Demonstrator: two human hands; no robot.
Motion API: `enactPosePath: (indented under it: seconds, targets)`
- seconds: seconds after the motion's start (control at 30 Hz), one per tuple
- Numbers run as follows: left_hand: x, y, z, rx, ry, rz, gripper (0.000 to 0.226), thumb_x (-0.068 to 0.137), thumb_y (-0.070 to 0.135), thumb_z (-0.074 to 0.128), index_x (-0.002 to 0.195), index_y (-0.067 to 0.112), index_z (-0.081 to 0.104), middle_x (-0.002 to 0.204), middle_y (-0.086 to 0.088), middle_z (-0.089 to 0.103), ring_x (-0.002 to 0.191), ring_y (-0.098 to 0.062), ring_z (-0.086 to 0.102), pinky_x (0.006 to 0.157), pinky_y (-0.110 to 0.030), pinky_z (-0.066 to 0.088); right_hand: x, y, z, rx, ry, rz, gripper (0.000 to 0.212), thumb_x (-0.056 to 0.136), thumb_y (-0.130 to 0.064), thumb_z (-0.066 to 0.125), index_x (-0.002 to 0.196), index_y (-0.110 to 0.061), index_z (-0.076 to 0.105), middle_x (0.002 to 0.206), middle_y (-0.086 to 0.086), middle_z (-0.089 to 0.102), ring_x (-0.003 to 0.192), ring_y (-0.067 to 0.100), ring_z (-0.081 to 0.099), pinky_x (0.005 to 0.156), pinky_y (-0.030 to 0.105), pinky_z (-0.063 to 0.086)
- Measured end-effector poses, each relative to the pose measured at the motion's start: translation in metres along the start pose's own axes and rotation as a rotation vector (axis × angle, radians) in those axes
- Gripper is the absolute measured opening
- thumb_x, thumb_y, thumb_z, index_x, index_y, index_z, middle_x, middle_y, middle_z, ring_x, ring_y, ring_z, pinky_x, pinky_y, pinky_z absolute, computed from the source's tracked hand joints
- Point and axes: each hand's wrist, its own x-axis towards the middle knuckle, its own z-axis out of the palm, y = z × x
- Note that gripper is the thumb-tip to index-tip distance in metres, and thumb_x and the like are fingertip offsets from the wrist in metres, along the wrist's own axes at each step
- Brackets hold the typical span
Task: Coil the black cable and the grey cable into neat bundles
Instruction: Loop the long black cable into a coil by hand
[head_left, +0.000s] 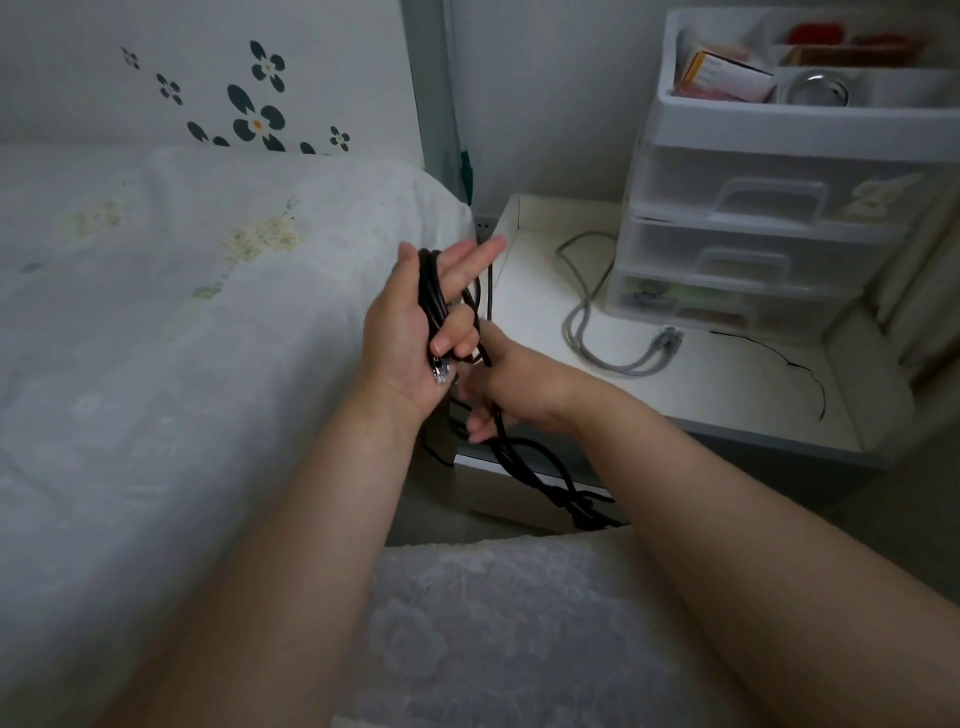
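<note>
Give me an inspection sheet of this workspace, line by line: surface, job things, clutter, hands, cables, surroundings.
Surface: white bedside table, partly bare.
Job's things: black cable partly looped over the left palm, the rest trailing down past the table front; grey cable lying loose on the table.
Clutter: thin black wire on the table; drawer unit with small items in its top tray.
Hands: left hand holds the black loops under its thumb; right hand grips the trailing black cable.
Cables: the grey one is uncoiled.
Surroundings: bed on the left, flowered wall behind.
</note>
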Motion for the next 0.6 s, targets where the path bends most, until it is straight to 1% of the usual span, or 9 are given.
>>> enactPosePath:
  seconds: [0.07,0.17,0.23,0.27,0.37,0.43,0.5,0.57,0.6]
  targets:
    - [0.002,0.003,-0.003,0.022,0.075,0.037,0.058,0.105,0.042,0.017,0.136,0.000,0.042,0.124,-0.008,0.066,0.032,-0.006,0.025,0.038,-0.017,0.031,-0.002,0.001,0.007,-0.140,0.036,0.041,0.038,0.099,-0.011,0.039,0.136,-0.016,0.028,0.088,0.012,0.053,0.056,0.019,0.058,0.062,0.039,0.060]
    - [0.005,0.007,-0.006,0.049,0.157,0.066,0.057,0.105,0.041,0.018,0.138,0.000,0.039,0.122,-0.006,0.068,0.035,-0.007,0.024,0.043,-0.018,0.034,-0.002,0.001,0.019,-0.516,0.137,-0.021,0.031,0.098,-0.013,0.038,0.129,-0.006,0.034,0.076,0.003,0.050,0.058,0.018,0.056,0.050,0.031,0.052]
    - [0.006,0.007,-0.007,0.093,0.187,0.084,0.056,0.105,0.040,0.019,0.140,0.000,0.038,0.121,-0.005,0.068,0.036,-0.007,0.024,0.045,-0.019,0.037,-0.003,0.000,0.025,-0.723,0.089,-0.042,0.028,0.098,-0.011,0.039,0.124,0.001,0.035,0.078,0.006,0.052,0.068,0.024,0.057,0.054,0.035,0.048]
    - [0.006,0.006,-0.007,0.128,0.196,0.092,0.056,0.105,0.040,0.019,0.140,0.001,0.037,0.122,-0.004,0.068,0.036,-0.008,0.025,0.046,-0.020,0.038,-0.005,-0.002,0.025,-0.790,0.072,-0.050,0.026,0.098,-0.010,0.040,0.122,0.001,0.037,0.082,0.008,0.052,0.072,0.024,0.056,0.055,0.033,0.044]
    - [0.008,0.004,-0.010,0.284,0.220,0.123,0.055,0.105,0.040,0.019,0.141,0.003,0.037,0.124,0.000,0.067,0.037,-0.008,0.027,0.046,-0.021,0.040,-0.012,-0.008,0.022,-0.830,0.118,-0.111,0.017,0.099,-0.010,0.038,0.110,-0.002,0.047,0.086,0.008,0.051,0.075,0.021,0.050,0.049,0.022,0.032]
    - [0.010,0.003,-0.011,0.386,0.231,0.138,0.055,0.105,0.040,0.019,0.143,0.004,0.036,0.125,0.001,0.066,0.037,-0.008,0.029,0.046,-0.021,0.042,-0.018,-0.013,0.019,-0.813,0.155,-0.142,0.016,0.099,-0.013,0.037,0.094,-0.005,0.050,0.080,0.006,0.051,0.071,0.020,0.049,0.048,0.022,0.031]
    - [0.009,0.001,-0.009,0.483,0.223,0.158,0.053,0.105,0.039,0.020,0.142,0.005,0.036,0.128,0.002,0.064,0.037,-0.008,0.030,0.047,-0.021,0.043,-0.022,-0.016,0.016,-0.770,0.164,-0.139,0.023,0.100,-0.019,0.038,0.086,-0.006,0.051,0.072,0.005,0.051,0.062,0.019,0.049,0.051,0.025,0.035]
    - [0.007,0.000,-0.006,0.596,0.199,0.193,0.041,0.106,0.037,0.023,0.131,0.016,0.048,0.127,0.004,0.064,0.038,-0.007,0.032,0.050,-0.021,0.045,-0.024,-0.017,0.013,-0.750,0.151,-0.146,0.027,0.099,-0.021,0.039,0.087,-0.003,0.055,0.074,0.009,0.056,0.059,0.019,0.052,0.055,0.029,0.042]
    - [0.007,-0.001,-0.007,0.646,0.185,0.205,0.033,0.106,0.035,0.025,0.116,0.025,0.055,0.122,0.007,0.066,0.039,-0.007,0.034,0.052,-0.021,0.045,-0.025,-0.017,0.011,-0.754,0.143,-0.161,0.027,0.098,-0.021,0.039,0.090,-0.002,0.057,0.076,0.010,0.058,0.060,0.020,0.054,0.058,0.030,0.044]
